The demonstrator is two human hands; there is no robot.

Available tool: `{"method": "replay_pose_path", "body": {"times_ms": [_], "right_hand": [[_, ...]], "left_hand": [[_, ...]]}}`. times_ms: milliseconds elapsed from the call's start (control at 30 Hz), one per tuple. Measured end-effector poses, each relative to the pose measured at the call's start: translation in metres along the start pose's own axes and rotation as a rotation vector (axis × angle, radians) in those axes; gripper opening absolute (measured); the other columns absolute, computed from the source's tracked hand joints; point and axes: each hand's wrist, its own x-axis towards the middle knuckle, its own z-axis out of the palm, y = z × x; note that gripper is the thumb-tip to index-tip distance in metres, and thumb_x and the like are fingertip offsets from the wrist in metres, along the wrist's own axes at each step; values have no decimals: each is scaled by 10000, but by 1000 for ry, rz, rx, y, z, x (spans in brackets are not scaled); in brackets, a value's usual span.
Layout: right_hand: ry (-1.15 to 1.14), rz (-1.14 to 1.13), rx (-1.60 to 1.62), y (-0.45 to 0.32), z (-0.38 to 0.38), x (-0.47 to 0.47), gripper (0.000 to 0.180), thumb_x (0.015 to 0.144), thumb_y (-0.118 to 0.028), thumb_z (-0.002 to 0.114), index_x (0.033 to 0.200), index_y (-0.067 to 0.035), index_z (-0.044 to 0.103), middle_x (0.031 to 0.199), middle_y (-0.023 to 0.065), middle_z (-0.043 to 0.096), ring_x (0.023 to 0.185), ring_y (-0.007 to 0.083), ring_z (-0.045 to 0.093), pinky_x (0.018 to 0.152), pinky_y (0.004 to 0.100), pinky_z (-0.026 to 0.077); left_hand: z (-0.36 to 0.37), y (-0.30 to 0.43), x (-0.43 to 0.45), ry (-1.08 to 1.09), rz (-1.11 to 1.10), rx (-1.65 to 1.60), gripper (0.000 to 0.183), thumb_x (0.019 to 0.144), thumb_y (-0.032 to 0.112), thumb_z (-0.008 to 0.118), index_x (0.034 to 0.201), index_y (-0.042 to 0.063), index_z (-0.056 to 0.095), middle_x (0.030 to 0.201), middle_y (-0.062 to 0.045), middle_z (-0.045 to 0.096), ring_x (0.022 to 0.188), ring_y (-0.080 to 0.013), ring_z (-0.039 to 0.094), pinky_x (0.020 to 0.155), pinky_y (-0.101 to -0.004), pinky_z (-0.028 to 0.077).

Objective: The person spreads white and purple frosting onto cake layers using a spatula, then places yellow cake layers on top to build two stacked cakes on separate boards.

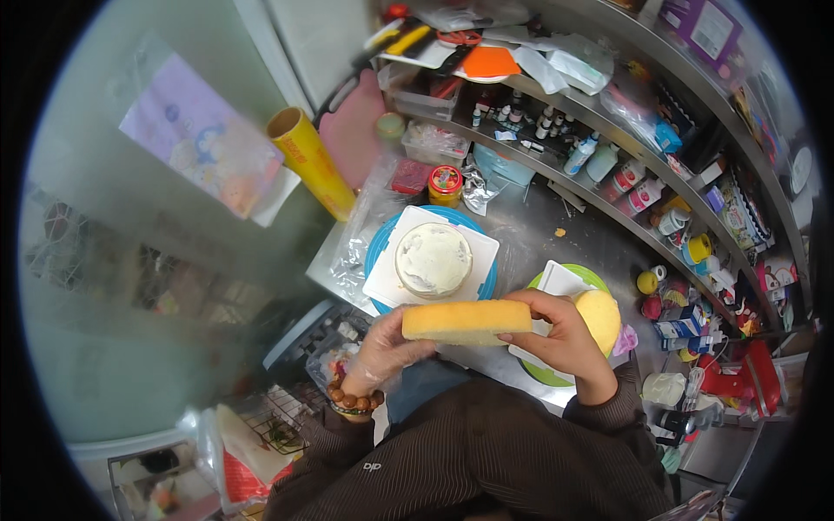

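Between both hands I hold a round yellow sponge cake layer (pixel 467 322), seen nearly edge-on. My left hand (pixel 384 345), in a clear plastic glove with a beaded bracelet at the wrist, grips its left end. The fingers and thumb of my right hand (pixel 563 335), bare, pinch its right end. Just beyond it, a round cake coated in pale cream (pixel 434 259) sits on a white square board (pixel 479 247) over a blue turntable (pixel 376 244). Near my right hand, more yellow sponge cake (pixel 597 319) rests on a white board (pixel 560 279) above a green turntable (pixel 547 376).
A red-lidded jar (pixel 445 185) and crumpled foil (pixel 479 189) stand behind the blue turntable. A yellow cardboard roll (pixel 313 166) leans at the left by a frosted glass panel (pixel 215 280). Metal shelves (pixel 560 172) with bottles curve along the right. A red mixer (pixel 749 381) stands far right.
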Motion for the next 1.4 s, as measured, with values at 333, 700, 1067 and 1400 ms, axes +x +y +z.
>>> {"method": "replay_pose_path", "body": {"times_ms": [333, 700, 1067, 1400], "right_hand": [[293, -303, -608, 20, -9, 112, 431, 809, 34, 766, 1213, -115, 741, 1240, 94, 681, 981, 271, 690, 822, 354, 591], [420, -202, -664, 89, 34, 91, 492, 821, 130, 639, 1244, -111, 707, 1326, 134, 546, 1067, 308, 703, 820, 391, 619], [268, -44, -644, 138, 60, 71, 515, 854, 138, 563, 1321, -64, 641, 1407, 182, 502, 1267, 385, 625, 1010, 437, 560], [359, -87, -568, 138, 61, 73, 358, 876, 24, 688, 1223, -61, 665, 1338, 160, 548, 1195, 372, 642, 968, 438, 558]], "left_hand": [[-84, 67, 100, 48, 416, 715, 350, 900, -50, 722, 1243, 2, 672, 1187, -87, 718, 1098, -170, 680, 958, -304, 534], [-99, 45, 125, -144, 603, 1121, 556, 777, -189, 554, 1262, 59, 668, 1338, -162, 657, 1267, -381, 629, 1092, -434, 499], [-114, -1, 105, -137, 470, 1203, 522, 849, -183, 514, 1295, 38, 671, 1354, -187, 643, 1258, -385, 633, 1083, -406, 535], [-118, -7, 107, -92, 493, 1097, 556, 809, -199, 502, 1297, 25, 650, 1311, -195, 657, 1246, -377, 636, 1077, -417, 519]]}}
